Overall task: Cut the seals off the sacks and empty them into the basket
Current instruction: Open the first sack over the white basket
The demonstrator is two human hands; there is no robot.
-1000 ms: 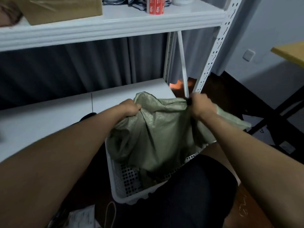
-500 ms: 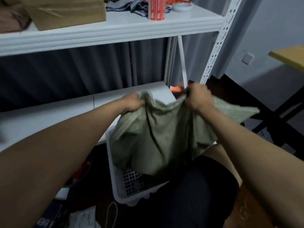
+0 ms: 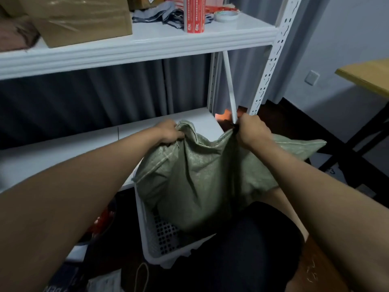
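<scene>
Fingers: left hand point(image 3: 168, 132) and right hand point(image 3: 251, 131) each curled tight on the upper edge of the green sack point(image 3: 202, 182). Sack: hangs lengthwise below both hands, lower end inside white basket point(image 3: 156, 234); contents hidden. Hands equally near.

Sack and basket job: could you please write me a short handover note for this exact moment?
Left hand: grips the sack's upper edge.
Right hand: grips the other top corner; something dark sits in that grip, unclear what.
The sack hangs between them, its bottom inside the white basket in front of the shelf.
Done: sack over the basket.
Left: emptying; contents are not visible, nor are other sacks.
</scene>
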